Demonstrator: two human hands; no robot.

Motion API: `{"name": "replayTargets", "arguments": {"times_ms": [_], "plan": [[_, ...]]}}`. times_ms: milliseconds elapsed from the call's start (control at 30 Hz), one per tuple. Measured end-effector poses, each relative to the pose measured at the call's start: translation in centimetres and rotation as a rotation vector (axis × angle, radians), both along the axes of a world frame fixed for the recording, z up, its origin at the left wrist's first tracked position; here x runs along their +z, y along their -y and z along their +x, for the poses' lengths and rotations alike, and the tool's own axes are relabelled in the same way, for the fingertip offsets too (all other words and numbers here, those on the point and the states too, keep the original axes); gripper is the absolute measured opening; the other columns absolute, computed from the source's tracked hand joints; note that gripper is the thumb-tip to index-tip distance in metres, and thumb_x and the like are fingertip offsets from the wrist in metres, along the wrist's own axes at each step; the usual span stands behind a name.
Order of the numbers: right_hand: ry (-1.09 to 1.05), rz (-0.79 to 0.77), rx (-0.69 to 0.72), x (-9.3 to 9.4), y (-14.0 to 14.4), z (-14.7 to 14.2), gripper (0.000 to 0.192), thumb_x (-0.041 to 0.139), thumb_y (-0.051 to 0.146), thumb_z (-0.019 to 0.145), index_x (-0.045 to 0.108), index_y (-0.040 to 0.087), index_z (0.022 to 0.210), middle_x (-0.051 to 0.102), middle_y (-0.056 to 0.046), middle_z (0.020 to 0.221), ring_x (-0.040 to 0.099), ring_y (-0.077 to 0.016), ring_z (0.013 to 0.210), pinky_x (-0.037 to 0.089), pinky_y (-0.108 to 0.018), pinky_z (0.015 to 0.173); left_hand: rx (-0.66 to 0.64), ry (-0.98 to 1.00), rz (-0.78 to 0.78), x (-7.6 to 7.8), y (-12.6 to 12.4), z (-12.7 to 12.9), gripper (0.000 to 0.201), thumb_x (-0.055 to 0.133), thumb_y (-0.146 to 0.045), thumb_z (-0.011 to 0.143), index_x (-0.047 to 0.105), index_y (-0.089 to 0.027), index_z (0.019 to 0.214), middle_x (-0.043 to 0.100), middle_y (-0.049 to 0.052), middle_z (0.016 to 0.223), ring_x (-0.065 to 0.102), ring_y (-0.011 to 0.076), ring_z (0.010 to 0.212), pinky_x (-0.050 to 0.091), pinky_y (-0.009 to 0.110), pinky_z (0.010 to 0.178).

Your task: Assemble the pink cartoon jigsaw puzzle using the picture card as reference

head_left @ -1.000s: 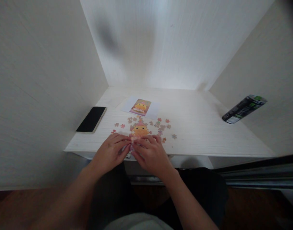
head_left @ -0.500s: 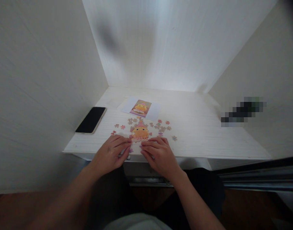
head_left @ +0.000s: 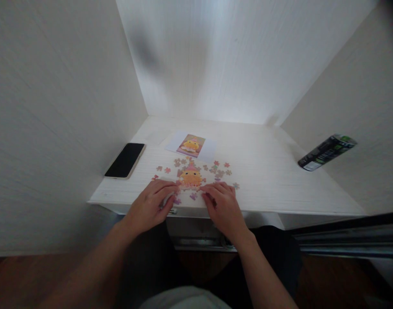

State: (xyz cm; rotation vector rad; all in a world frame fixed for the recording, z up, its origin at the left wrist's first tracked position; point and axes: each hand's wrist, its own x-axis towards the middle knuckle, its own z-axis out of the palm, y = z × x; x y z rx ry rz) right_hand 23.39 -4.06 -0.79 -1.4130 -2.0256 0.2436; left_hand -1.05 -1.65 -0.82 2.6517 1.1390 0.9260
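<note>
Resting palm-down at the near edge of the white desk (head_left: 280, 189), both hands lie flat with fingers spread, gripping nothing. The left hand (head_left: 151, 205) has its fingertips touching the left side of the half-built jigsaw (head_left: 190, 178), an orange cartoon figure pieced together just ahead of the knuckles. The right hand (head_left: 224, 206) sits just right of the jigsaw; half a second ago it lay closer in, and a second ago the two hands were pressed together over the lower part of the figure, so they have drawn apart and uncovered a few loose pieces (head_left: 193, 196) between them. More loose pieces (head_left: 220, 169) are scattered beyond and to the right of the figure, where they were before. Farther back lies the printed reference picture (head_left: 190, 145) on white paper, unmoved. A black phone (head_left: 125, 160) lies face-up near the left wall, well apart from the hands. A dark can (head_left: 327, 152) lies tipped against the right wall. From this head view alone, whether either hand presses down on a piece cannot be told.
</note>
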Motion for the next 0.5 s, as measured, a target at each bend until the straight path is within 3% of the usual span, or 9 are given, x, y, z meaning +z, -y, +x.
{"name": "replayTargets", "arguments": {"times_ms": [167,500], "plan": [[-0.005,0.018,-0.059,0.0,0.6,-1.0,0.023,0.068,0.036,0.087,0.068,0.023,0.106,0.072,-0.005,0.1,0.056,-0.0263,0.103,0.034,-0.042,0.092,0.001,0.038,-0.067,0.4,-0.1,0.0,0.035,0.059,-0.021,0.089,0.058,-0.02,0.123,0.065,0.008,0.12,0.059,0.0222,0.113,0.046,0.04,0.102],[-0.038,-0.031,-0.077,0.1,0.5,-2.1,0.015,0.068,0.026,0.087,0.068,0.024,0.102,0.074,-0.003,0.095,0.056,-0.0252,0.098,0.033,-0.041,0.091,0.045,0.081,0.008,0.5,0.9,0.2,0.024,0.065,-0.024,0.086,0.063,-0.018,0.109,0.067,0.009,0.106,0.062,0.0222,0.101,0.05,0.04,0.093]]}}
